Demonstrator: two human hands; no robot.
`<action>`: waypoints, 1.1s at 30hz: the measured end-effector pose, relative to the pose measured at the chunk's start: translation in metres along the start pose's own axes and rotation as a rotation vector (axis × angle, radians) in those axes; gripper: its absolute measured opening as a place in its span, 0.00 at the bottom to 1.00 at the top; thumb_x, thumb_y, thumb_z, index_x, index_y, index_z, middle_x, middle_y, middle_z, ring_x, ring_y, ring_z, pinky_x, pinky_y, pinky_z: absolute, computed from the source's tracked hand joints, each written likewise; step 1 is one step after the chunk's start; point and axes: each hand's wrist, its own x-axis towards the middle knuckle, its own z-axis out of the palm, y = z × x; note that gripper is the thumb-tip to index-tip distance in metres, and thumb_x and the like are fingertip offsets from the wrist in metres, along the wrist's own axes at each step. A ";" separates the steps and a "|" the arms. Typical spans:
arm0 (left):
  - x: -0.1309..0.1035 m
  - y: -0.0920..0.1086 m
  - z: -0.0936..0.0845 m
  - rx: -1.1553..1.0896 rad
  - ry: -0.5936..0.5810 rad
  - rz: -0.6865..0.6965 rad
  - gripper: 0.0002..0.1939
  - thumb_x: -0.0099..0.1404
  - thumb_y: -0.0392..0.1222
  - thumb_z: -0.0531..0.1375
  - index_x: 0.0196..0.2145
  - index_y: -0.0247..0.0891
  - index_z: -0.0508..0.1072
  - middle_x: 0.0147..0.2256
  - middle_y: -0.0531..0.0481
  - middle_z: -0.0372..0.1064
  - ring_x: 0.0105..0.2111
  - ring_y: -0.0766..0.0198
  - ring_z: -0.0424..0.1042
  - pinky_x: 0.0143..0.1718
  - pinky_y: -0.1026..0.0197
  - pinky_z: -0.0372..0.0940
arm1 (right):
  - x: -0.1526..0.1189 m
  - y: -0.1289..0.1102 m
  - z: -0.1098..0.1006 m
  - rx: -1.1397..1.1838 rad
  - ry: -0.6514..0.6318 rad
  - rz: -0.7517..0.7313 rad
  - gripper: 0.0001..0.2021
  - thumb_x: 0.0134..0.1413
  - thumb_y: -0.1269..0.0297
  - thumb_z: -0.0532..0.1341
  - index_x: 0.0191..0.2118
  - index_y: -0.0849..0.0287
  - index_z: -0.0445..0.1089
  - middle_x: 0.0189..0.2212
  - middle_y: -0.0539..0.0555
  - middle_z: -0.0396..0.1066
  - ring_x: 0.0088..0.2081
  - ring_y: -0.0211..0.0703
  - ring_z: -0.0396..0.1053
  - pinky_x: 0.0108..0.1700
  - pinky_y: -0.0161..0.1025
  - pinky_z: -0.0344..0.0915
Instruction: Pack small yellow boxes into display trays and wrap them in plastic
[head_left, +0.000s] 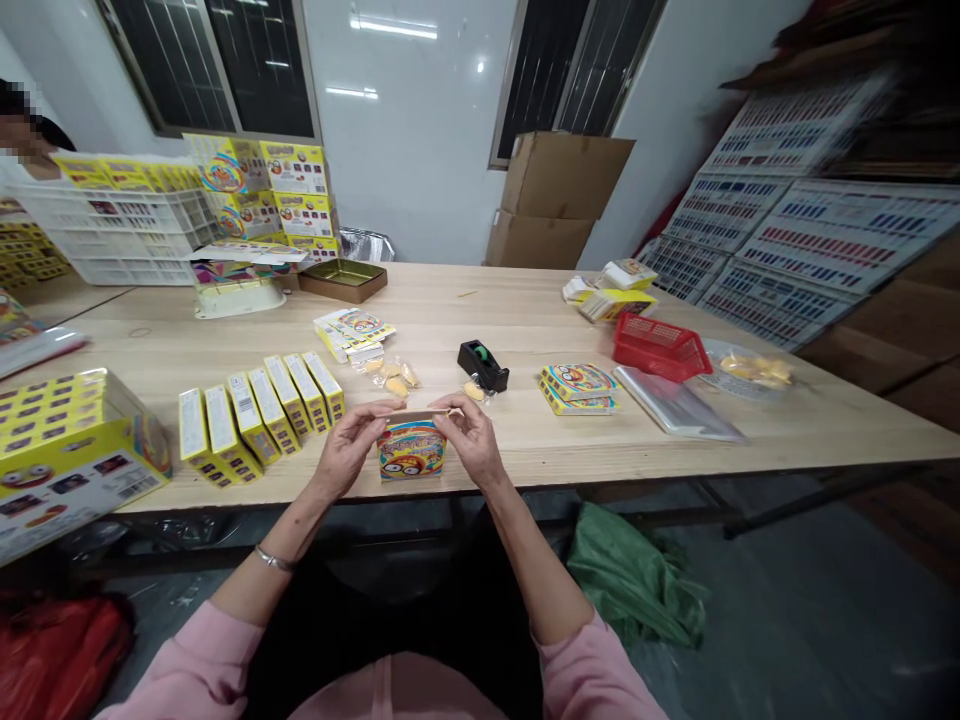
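A small yellow printed box [411, 450] stands upright at the table's front edge, its cartoon face turned toward me. My left hand [357, 440] pinches its upper left corner, and my right hand [471, 435] pinches the upper right one. The fingers of both hands are closed along the box's top edge, where a flap shows. Just beyond the hands lie several small clear packets with yellow pieces [391, 375] and a black tape dispenser [483, 364]. To the left, several similar boxes [259, 410] stand in a row. Flattened printed cartons [352, 332] lie behind the packets.
Two stacked boxes [577, 388] lie right of my hands, near clear plastic sleeves [679, 405] and a red basket [660, 347]. A large yellow display carton [75, 455] sits at the left. White crates [142, 240] and a brown tin [343, 281] stand farther back. Someone's head shows far left.
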 end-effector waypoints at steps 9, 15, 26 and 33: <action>0.002 0.003 0.013 0.145 0.046 0.036 0.13 0.68 0.52 0.60 0.36 0.39 0.73 0.46 0.45 0.74 0.48 0.60 0.72 0.51 0.58 0.66 | -0.003 -0.021 0.004 -0.156 0.038 -0.019 0.15 0.65 0.51 0.56 0.40 0.56 0.74 0.40 0.55 0.74 0.44 0.45 0.71 0.48 0.41 0.68; 0.009 0.020 0.012 0.340 0.020 -0.017 0.19 0.64 0.54 0.63 0.43 0.37 0.77 0.46 0.42 0.77 0.44 0.58 0.76 0.45 0.58 0.72 | -0.001 -0.016 0.006 -0.053 0.103 0.089 0.14 0.58 0.53 0.63 0.43 0.57 0.77 0.41 0.55 0.77 0.38 0.43 0.75 0.41 0.39 0.72; 0.025 0.037 -0.011 0.597 -0.244 0.023 0.15 0.65 0.50 0.63 0.44 0.40 0.81 0.50 0.45 0.76 0.50 0.54 0.76 0.51 0.55 0.72 | 0.008 -0.013 -0.012 -0.240 -0.046 -0.261 0.09 0.62 0.60 0.63 0.43 0.52 0.80 0.44 0.54 0.80 0.46 0.46 0.77 0.52 0.45 0.72; 0.021 0.021 -0.023 0.667 -0.327 0.318 0.15 0.67 0.47 0.62 0.49 0.42 0.79 0.53 0.44 0.73 0.53 0.55 0.74 0.56 0.52 0.69 | 0.010 -0.008 -0.035 -0.421 -0.260 -0.502 0.14 0.61 0.56 0.65 0.49 0.53 0.77 0.52 0.58 0.76 0.52 0.48 0.74 0.54 0.49 0.70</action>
